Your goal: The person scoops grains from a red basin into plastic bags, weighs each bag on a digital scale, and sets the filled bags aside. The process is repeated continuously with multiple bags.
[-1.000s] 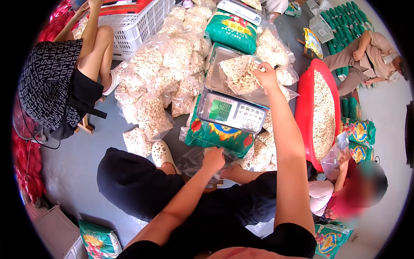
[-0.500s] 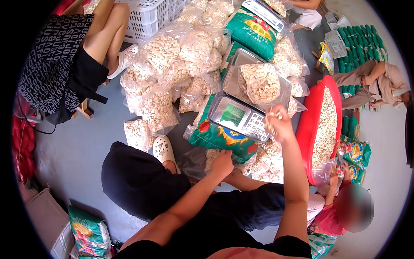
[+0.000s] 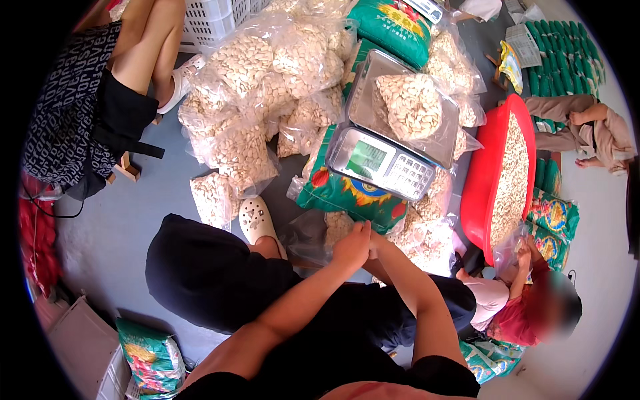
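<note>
My left hand (image 3: 351, 245) is closed at the edge of a clear plastic bag (image 3: 308, 230) that holds some pale flat seeds (image 3: 339, 228). Against it, my right hand (image 3: 380, 247) has its fingers curled; whatever they hold is hidden. Just beyond both hands is a green printed sack (image 3: 353, 208), with a digital scale (image 3: 380, 163) resting over it. On the scale's metal pan (image 3: 363, 103) sits a clear bag of pale seeds (image 3: 410, 107).
Several filled seed bags (image 3: 243, 150) are heaped left of the scale. A red tub (image 3: 475, 193) of seeds stands to the right. One co-worker (image 3: 513, 310) sits at lower right handling a plastic bag; others sit at upper left and far right. A white crate (image 3: 207, 23) is behind.
My right hand, which held a few seeds beside the scale, has come down to meet my left hand at the plastic bag. The bag on the scale stays in place.
</note>
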